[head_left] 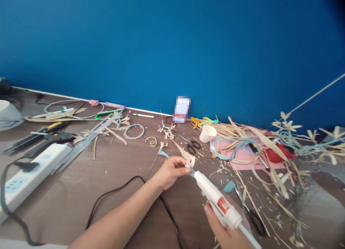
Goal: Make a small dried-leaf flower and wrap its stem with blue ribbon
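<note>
Blue wall behind, the left hand pinches a pale petal-like piece; the right hand grips a glue gun. Best keep its nozzle steady, fingertips clear.

White glue gun (orange-red label on it), deep-blue wall, brown table, off-white cup.

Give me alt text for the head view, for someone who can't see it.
A right hand holds a white glue gun close to a pale piece in the left hand. Straw-coloured strips, scissors and a power strip clutter the brown table before a blue wall.
</note>
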Demonstrator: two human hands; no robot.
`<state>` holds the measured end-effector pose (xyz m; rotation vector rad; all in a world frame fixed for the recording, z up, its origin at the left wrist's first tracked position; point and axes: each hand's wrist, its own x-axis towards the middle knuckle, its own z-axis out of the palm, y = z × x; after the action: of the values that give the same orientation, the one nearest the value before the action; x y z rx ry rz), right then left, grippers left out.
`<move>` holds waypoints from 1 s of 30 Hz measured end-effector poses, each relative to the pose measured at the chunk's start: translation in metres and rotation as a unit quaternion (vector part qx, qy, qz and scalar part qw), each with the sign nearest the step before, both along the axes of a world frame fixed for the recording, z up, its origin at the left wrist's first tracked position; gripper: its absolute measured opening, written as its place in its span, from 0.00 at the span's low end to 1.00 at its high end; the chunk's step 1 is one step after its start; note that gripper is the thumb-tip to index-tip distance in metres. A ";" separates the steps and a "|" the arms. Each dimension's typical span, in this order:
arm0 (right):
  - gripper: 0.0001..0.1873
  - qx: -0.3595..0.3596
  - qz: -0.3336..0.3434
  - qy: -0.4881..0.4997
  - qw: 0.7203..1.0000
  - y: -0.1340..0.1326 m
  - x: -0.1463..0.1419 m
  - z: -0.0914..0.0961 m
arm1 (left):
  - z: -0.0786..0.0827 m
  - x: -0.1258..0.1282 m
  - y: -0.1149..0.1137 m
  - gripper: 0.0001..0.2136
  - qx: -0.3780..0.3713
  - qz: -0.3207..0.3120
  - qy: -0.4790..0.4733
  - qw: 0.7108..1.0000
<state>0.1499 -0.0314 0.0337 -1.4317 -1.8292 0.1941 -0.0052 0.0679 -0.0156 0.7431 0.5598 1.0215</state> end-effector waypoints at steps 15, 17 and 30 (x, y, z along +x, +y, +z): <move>0.05 -0.023 0.024 -0.023 0.999 -0.002 0.008 -0.006 | 0.000 -0.001 0.000 0.09 0.002 -0.009 -0.002 1.000; 0.05 -0.004 0.011 -0.028 1.000 -0.003 0.008 -0.004 | 0.000 -0.001 0.000 0.09 0.001 -0.010 -0.003 1.000; 0.04 -0.016 0.035 -0.015 0.999 -0.002 0.004 0.002 | -0.002 0.000 0.000 0.10 0.011 0.002 0.003 1.000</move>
<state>0.1544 -0.0336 0.0355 -1.4002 -1.9110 0.2406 -0.0056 0.0684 -0.0180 0.7645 0.5563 1.0298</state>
